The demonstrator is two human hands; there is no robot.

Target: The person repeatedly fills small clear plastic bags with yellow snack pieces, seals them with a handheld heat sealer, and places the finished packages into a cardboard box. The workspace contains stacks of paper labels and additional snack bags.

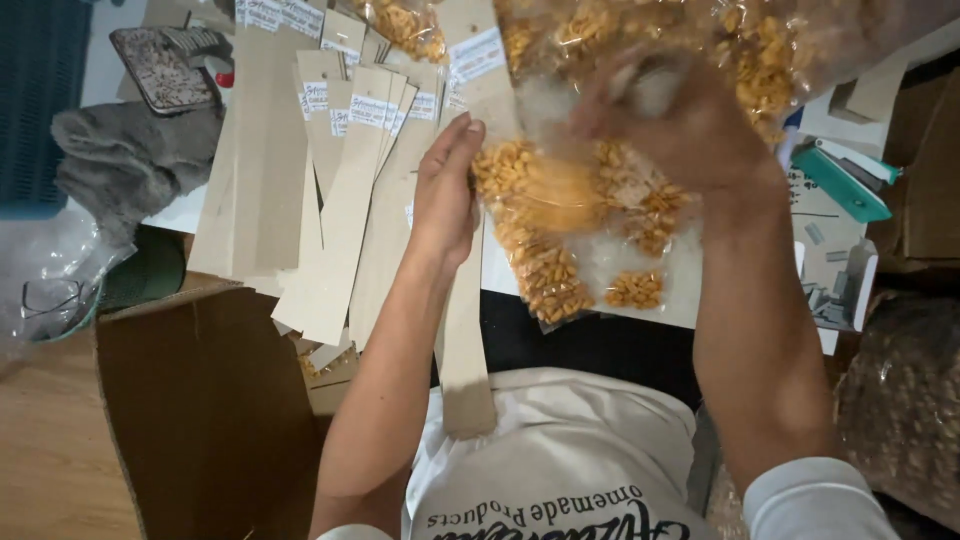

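Note:
My left hand (445, 190) holds the left edge of a small clear bag of orange snack pieces (560, 240), fingers pointing up beside it. My right hand (670, 120) is blurred and sits over the top of that bag, reaching into the mouth of a big clear bag of the same orange pieces (700, 40) at the top right. Whether the right hand holds any pieces is hidden by blur. A long tan cardboard strip (468, 360) lies under my left wrist, pointing toward my white apron.
Several tan cardboard strips with white labels (340, 180) fan out on the left. A brown cardboard box (200, 400) stands open at lower left. Grey cloth (130, 160), a phone (160, 70), a teal stapler (840, 180) and a sack of brown nuts (900, 400) surround the work spot.

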